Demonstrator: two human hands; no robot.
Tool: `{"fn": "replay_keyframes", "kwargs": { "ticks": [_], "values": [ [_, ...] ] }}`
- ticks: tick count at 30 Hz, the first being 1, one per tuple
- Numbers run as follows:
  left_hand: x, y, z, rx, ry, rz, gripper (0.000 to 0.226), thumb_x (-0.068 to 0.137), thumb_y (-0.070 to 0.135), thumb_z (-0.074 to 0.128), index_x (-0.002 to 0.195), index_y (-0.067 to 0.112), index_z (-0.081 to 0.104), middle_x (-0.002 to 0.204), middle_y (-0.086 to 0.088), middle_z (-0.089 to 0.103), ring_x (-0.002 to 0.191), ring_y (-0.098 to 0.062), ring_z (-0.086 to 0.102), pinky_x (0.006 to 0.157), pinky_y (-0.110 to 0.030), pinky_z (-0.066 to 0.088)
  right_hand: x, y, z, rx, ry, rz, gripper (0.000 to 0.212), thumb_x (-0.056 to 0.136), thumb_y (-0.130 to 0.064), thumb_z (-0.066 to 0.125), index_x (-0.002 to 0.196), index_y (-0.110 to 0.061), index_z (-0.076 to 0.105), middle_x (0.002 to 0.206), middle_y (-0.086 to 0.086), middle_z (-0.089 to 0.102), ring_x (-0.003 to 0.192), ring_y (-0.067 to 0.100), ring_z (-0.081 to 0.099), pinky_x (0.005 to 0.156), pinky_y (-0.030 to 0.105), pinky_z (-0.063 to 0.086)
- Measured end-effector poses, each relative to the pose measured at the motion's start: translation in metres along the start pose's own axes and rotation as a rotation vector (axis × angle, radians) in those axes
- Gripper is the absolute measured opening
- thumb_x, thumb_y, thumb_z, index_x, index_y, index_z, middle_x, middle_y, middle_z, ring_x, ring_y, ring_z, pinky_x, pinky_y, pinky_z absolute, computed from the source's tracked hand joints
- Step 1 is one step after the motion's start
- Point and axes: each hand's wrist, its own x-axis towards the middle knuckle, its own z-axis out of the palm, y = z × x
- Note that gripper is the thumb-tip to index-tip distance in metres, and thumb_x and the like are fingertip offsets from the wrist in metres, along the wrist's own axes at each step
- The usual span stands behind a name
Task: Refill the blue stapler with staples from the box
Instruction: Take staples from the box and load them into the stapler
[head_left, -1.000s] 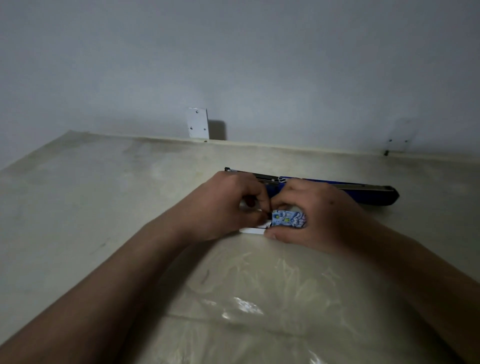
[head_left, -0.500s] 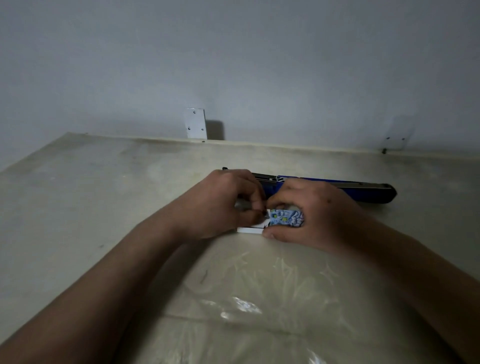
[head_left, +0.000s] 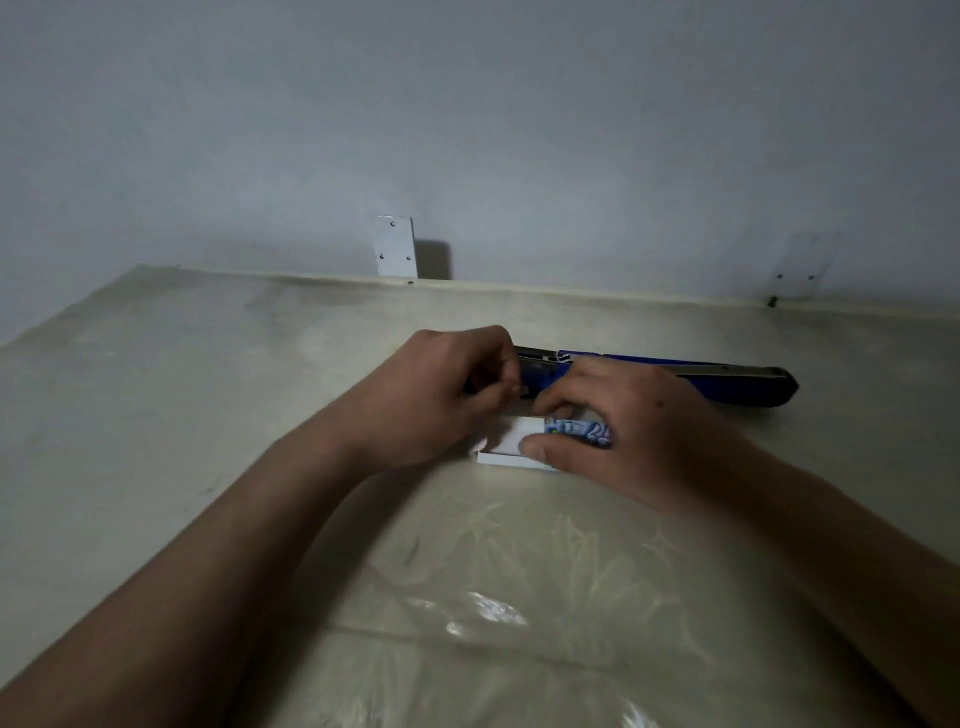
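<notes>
Gripping the box (head_left: 511, 441) beside the stapler (head_left: 727, 382) by its sides, the right hand (head_left: 639, 426) steadies it; the left hand (head_left: 441, 400) fingers curl, hold unclear. Staple strips probably snap: pinch lengthwise.

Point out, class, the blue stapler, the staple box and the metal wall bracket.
blue stapler (head_left: 743, 388): head view, on its blue body.
staple box (head_left: 576, 430): head view, on its printed sleeve.
wall bracket (head_left: 396, 247): head view, on its flat plate.

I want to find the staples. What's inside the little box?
A white tray pokes out of the box. The left hand covers part of it and the right hand grips the box, so what it holds is hidden.
</notes>
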Motion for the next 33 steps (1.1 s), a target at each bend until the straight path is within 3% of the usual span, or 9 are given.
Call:
{"fn": "replay_keyframes", "kwargs": {
  "ticks": [6, 9, 15, 22, 26, 29, 31, 33],
  "values": [
    [0.002, -0.002, 0.004, -0.073, 0.09, -0.075, 0.007, 0.09, 0.027, 0.059, 0.084, 0.024, 0.061, 0.075, 0.005, 0.069, 0.069, -0.01, 0.06, 0.065, -0.029, 0.045, 0.001, -0.004, 0.002, -0.005, 0.083, 0.027, 0.015, 0.086, -0.036, 0.061, 0.096, -0.026, 0.067, 0.079, -0.008, 0.068, 0.072, 0.016, 0.06, 0.063, 0.036, 0.05],
    [0.003, -0.002, 0.004, -0.151, 0.116, -0.1, 0.009, 0.092, 0.025, 0.059, 0.083, 0.025, 0.062, 0.074, 0.011, 0.069, 0.07, -0.007, 0.061, 0.064, -0.03, 0.046, 0.002, -0.008, 0.003, -0.014, 0.158, 0.019, 0.017, 0.084, -0.031, 0.065, 0.099, -0.023, 0.066, 0.074, -0.008, 0.066, 0.068, 0.017, 0.06, 0.058, 0.036, 0.049],
    [0.002, 0.006, 0.003, -0.376, 0.117, -0.079, 0.011, 0.095, 0.019, 0.057, 0.086, 0.015, 0.062, 0.082, -0.001, 0.073, 0.082, -0.027, 0.067, 0.081, -0.05, 0.053, 0.006, -0.016, 0.005, 0.006, 0.362, 0.011, 0.022, 0.082, -0.031, 0.07, 0.094, -0.018, 0.058, 0.07, -0.007, 0.066, 0.064, 0.015, 0.062, 0.054, 0.036, 0.051],
    [0.002, 0.006, 0.003, -0.399, 0.087, -0.069, 0.013, 0.094, 0.023, 0.056, 0.084, 0.019, 0.062, 0.075, 0.004, 0.069, 0.073, -0.014, 0.064, 0.074, -0.04, 0.052, 0.007, -0.018, 0.007, 0.046, 0.37, 0.006, 0.014, 0.085, -0.029, 0.066, 0.09, -0.017, 0.062, 0.071, -0.006, 0.066, 0.066, 0.018, 0.063, 0.056, 0.038, 0.051],
    [0.002, 0.005, 0.003, -0.255, 0.1, -0.039, 0.014, 0.096, 0.024, 0.056, 0.084, 0.025, 0.063, 0.074, 0.009, 0.07, 0.072, -0.006, 0.065, 0.067, -0.026, 0.048, 0.008, -0.014, 0.006, 0.087, 0.374, 0.016, 0.011, 0.084, -0.024, 0.069, 0.089, -0.016, 0.064, 0.072, -0.005, 0.066, 0.067, 0.017, 0.063, 0.057, 0.038, 0.051],
    [0.001, 0.005, 0.001, -0.129, 0.094, 0.017, 0.01, 0.093, 0.029, 0.056, 0.089, 0.026, 0.064, 0.077, 0.008, 0.069, 0.071, -0.009, 0.061, 0.061, -0.023, 0.043, 0.008, -0.013, 0.006, 0.099, 0.381, 0.031, 0.011, 0.083, -0.022, 0.071, 0.088, -0.015, 0.065, 0.072, -0.006, 0.066, 0.067, 0.014, 0.063, 0.058, 0.037, 0.05],
    [0.001, 0.005, 0.001, -0.069, 0.101, 0.063, 0.01, 0.09, 0.032, 0.057, 0.093, 0.026, 0.065, 0.077, 0.009, 0.067, 0.07, -0.007, 0.058, 0.06, -0.019, 0.041, 0.008, -0.011, 0.005, 0.122, 0.387, 0.038, 0.01, 0.082, -0.019, 0.073, 0.088, -0.014, 0.065, 0.07, -0.009, 0.065, 0.065, 0.005, 0.061, 0.06, 0.03, 0.05],
    [0.001, 0.005, 0.001, -0.037, 0.127, 0.086, 0.01, 0.089, 0.032, 0.06, 0.094, 0.026, 0.066, 0.077, 0.011, 0.066, 0.07, -0.006, 0.057, 0.062, -0.021, 0.042, 0.008, -0.01, 0.005, 0.158, 0.385, 0.041, 0.011, 0.08, -0.014, 0.075, 0.087, -0.013, 0.067, 0.06, -0.018, 0.058, 0.058, -0.006, 0.055, 0.056, 0.008, 0.039]
  ]
}}
